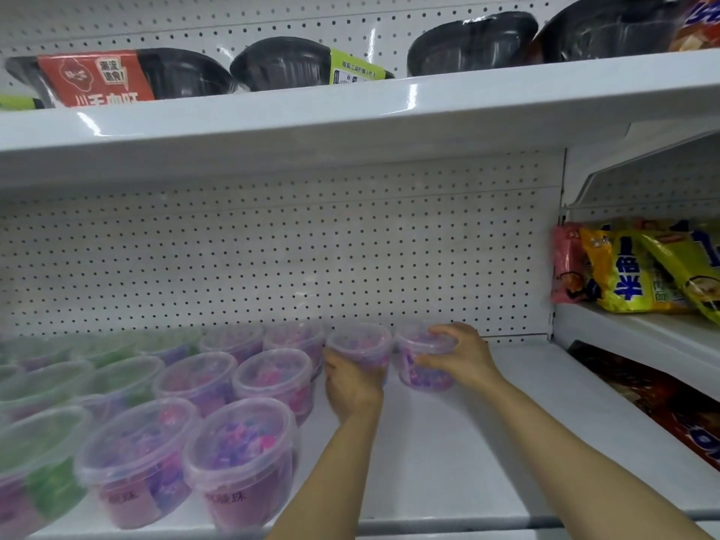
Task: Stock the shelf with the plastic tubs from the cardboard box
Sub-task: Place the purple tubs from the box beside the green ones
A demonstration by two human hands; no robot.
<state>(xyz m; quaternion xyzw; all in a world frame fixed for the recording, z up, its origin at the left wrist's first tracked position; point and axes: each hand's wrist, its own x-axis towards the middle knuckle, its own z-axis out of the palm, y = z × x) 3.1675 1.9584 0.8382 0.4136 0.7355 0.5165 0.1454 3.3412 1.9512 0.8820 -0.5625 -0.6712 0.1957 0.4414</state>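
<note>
Purple tubs (pixel 239 457) are stocked nearest, at 7 o'clock, green tubs (pixel 46 454) beyond at 9. Left hand (pixel 352 387) is curled round one tub (pixel 360 346); right hand (pixel 459 356) grips another tub (pixel 422 362) at 12, both upright at the shelf (pixel 506 442) back. Open shelf lies at 3 o'clock; nothing obstructs. Cardboard box is not seen.
</note>
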